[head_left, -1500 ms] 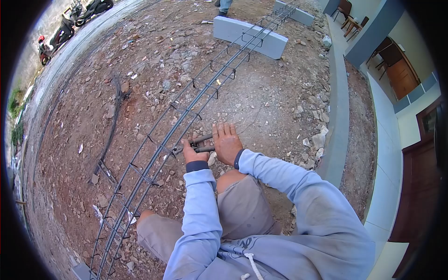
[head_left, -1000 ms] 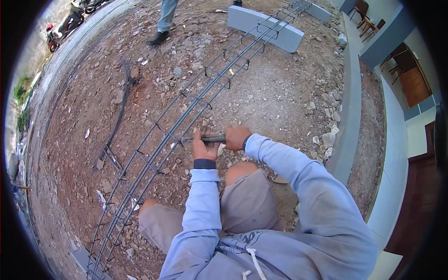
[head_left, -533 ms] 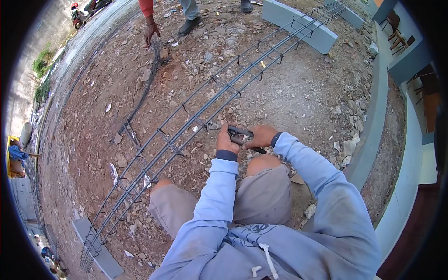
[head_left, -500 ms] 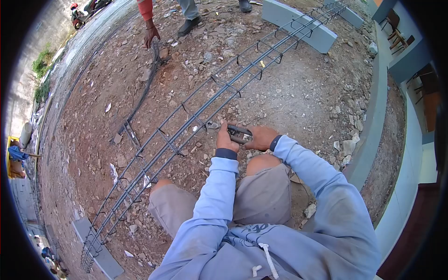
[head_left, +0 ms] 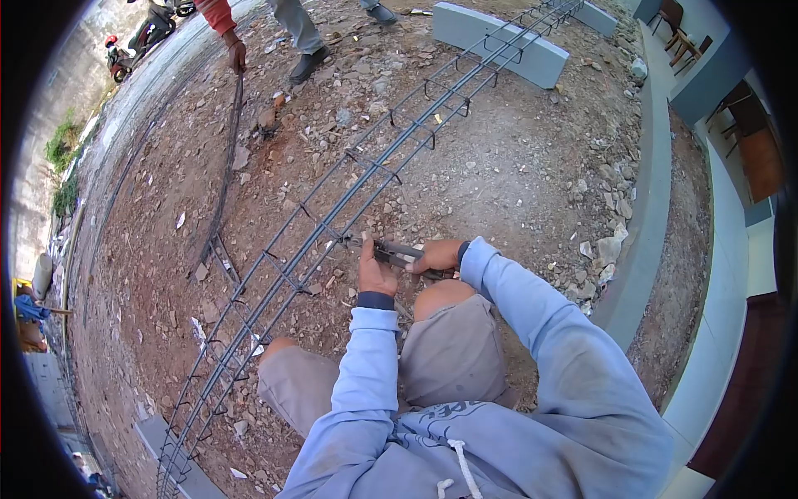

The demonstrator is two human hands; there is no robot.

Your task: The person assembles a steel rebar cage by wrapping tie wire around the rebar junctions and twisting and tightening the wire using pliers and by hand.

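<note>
A long cage of steel reinforcing bars (head_left: 363, 185) with square stirrups runs diagonally across the ground in front of me. My right hand (head_left: 437, 257) grips the dark handles of a pair of pincers (head_left: 399, 252). Around the jaw end, my left hand (head_left: 376, 271) is closed, its thumb pointing up beside the cage. The pincers' tip is close to the nearest long bar; whether it bites on a wire there is too small to tell.
Grey blocks (head_left: 499, 43) prop the cage at its far end, another block (head_left: 179, 457) at its near end. At upper left a co-worker's hand (head_left: 237, 56) holds a bundle of dark rods (head_left: 226, 170). Rubble and a low concrete kerb (head_left: 640, 274) lie to the right.
The pincers' handles are closer together, and the tip is nearer the bar. The co-worker's hand has risen, lifting the end of the dark rods. My view has shifted slightly.
</note>
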